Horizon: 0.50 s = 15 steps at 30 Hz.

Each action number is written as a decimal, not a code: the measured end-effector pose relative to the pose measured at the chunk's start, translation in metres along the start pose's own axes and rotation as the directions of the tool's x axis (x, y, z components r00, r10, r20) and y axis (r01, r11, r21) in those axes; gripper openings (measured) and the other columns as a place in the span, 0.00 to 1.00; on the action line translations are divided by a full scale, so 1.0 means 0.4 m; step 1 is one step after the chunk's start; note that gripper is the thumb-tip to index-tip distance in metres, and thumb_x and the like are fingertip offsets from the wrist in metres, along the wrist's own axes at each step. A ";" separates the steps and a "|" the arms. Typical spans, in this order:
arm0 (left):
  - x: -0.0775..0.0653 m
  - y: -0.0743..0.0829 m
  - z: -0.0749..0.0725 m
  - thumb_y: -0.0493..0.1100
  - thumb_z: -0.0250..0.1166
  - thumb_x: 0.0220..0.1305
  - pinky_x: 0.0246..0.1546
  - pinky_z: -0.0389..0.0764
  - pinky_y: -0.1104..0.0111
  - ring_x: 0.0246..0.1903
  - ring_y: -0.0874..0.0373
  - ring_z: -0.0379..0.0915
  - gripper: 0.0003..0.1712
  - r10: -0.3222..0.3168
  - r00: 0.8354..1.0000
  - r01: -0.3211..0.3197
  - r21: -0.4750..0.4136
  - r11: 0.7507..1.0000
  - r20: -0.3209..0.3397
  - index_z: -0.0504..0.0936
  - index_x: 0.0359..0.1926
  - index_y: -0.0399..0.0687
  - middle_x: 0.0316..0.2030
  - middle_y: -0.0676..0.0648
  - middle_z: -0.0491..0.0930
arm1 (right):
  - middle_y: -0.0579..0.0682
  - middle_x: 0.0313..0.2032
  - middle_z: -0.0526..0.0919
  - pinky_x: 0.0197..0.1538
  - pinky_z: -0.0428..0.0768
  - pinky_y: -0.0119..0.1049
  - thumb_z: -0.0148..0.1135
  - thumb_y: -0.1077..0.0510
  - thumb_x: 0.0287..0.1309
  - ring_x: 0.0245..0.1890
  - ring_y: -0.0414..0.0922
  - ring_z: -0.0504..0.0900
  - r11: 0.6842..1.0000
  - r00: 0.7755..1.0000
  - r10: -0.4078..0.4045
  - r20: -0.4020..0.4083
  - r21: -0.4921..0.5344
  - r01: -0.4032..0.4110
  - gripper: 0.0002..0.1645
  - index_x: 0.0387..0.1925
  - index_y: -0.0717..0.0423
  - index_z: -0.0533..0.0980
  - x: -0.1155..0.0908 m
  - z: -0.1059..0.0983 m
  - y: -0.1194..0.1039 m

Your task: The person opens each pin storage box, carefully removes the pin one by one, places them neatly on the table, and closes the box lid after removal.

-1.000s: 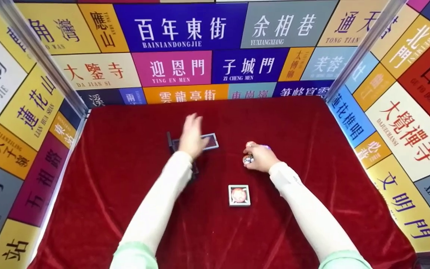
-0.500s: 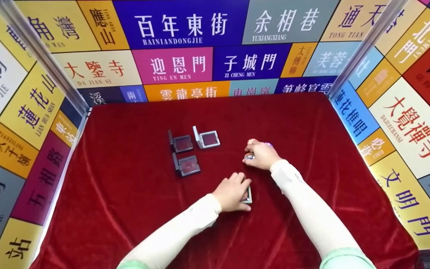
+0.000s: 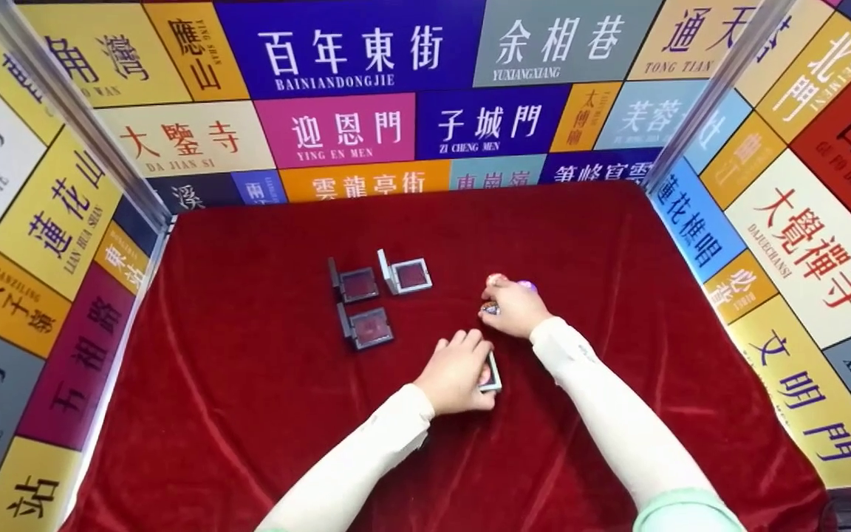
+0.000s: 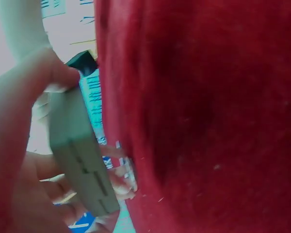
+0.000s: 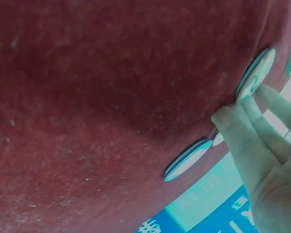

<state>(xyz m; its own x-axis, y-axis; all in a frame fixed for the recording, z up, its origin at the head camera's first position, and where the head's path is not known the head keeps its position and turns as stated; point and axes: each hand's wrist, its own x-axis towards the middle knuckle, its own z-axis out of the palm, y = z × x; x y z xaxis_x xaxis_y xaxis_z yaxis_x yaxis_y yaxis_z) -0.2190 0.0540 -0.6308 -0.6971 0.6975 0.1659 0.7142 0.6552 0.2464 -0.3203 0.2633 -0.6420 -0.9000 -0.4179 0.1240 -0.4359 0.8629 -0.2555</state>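
Note:
My left hand (image 3: 455, 373) holds a small square grey box (image 4: 82, 150), its thumb on one side and fingers on the other. The head view shows only the box's right rim and part of a round, reddish piece inside. Farther right, my right hand (image 3: 518, 309) reaches over round, button-like badges on the cloth. One dark patterned badge (image 3: 490, 307) shows under its fingers, with an orange-white badge (image 3: 495, 279) and a purple badge (image 3: 527, 285) at its far side. In the right wrist view the fingers are fairly straight, tips at a pale badge (image 5: 254, 77) lying flat.
Three small hinged cases stand with lids raised left of centre: a dark case (image 3: 359, 285), another dark case (image 3: 371, 327) nearer me, and a pale grey case (image 3: 411, 274). Wrinkled red velvet cloth (image 3: 248, 414) covers the table. Colourful sign-printed panels (image 3: 351, 133) enclose the back and sides.
My left hand has moved from over the hinged cases, toward me and right, onto the grey box, which it now grips. The right hand has stayed almost still at the badges.

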 end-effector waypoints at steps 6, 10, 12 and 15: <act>-0.026 -0.011 -0.041 0.63 0.77 0.45 0.42 0.74 0.58 0.51 0.53 0.71 0.43 -0.014 0.995 0.007 -0.069 0.998 -0.100 0.80 0.60 0.47 0.51 0.50 0.75 | 0.64 0.53 0.84 0.51 0.85 0.58 0.71 0.55 0.64 0.52 0.62 0.86 1.000 1.000 0.011 0.025 0.026 -0.012 0.21 0.53 0.64 0.84 -0.013 -0.017 -0.015; -0.061 -0.018 -0.071 0.60 0.78 0.44 0.43 0.74 0.57 0.52 0.53 0.71 0.45 -0.060 0.985 0.037 -0.140 0.989 -0.160 0.81 0.62 0.46 0.54 0.50 0.76 | 0.61 0.54 0.86 0.54 0.85 0.55 0.68 0.61 0.69 0.52 0.60 0.87 0.956 0.994 0.110 -0.018 0.276 -0.101 0.22 0.62 0.64 0.80 -0.047 -0.061 -0.060; -0.084 -0.020 -0.091 0.58 0.79 0.43 0.44 0.73 0.57 0.53 0.53 0.71 0.45 -0.099 0.978 0.063 -0.191 0.980 -0.186 0.81 0.63 0.45 0.55 0.50 0.75 | 0.63 0.52 0.86 0.52 0.87 0.53 0.64 0.64 0.73 0.50 0.60 0.88 0.803 0.989 0.149 0.018 0.581 -0.132 0.22 0.64 0.66 0.78 -0.078 -0.073 -0.107; -0.113 -0.019 -0.124 0.54 0.80 0.43 0.46 0.72 0.57 0.53 0.53 0.70 0.46 -0.156 0.963 0.093 -0.272 0.958 -0.221 0.80 0.66 0.46 0.56 0.50 0.75 | 0.62 0.55 0.83 0.50 0.88 0.55 0.55 0.62 0.82 0.52 0.60 0.87 0.248 0.982 0.088 0.167 0.951 -0.184 0.23 0.71 0.65 0.70 -0.132 -0.067 -0.193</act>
<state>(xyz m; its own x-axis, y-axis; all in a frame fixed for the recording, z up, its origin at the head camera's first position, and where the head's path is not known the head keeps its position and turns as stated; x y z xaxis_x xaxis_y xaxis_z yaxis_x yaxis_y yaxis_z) -0.1959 0.0032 -0.5928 -0.7967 0.5047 0.3325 0.6020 0.6136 0.5110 -0.2392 0.2261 -0.6032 -0.9222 -0.3820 -0.0605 0.0569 0.0206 -0.9982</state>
